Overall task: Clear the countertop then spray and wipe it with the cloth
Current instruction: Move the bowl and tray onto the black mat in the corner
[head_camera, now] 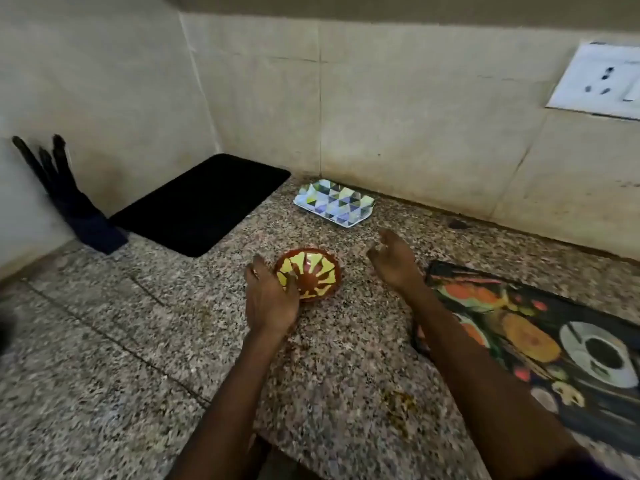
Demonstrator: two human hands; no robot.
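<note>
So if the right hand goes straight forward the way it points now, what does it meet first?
Probably the patterned tray near the wall: the right hand points up-left over bare countertop toward it. Depth is unclear, so it could pass beside the tray.

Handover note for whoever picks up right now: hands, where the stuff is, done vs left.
Left hand: gripping the near-left rim of the brown-and-yellow bowl, which looks tilted on the granite countertop.
Right hand: empty, fingers loosely curled, hovering right of the bowl.
Still on the counter: patterned tray by the back wall, black mat in the corner, knife block at far left, printed placemat at right.
Crumbs or a stain near the front edge.
Done: nothing clearly cleared yet.
Left: remove the bowl and the rest, then spray and wipe. No spray bottle or cloth in view.
</note>
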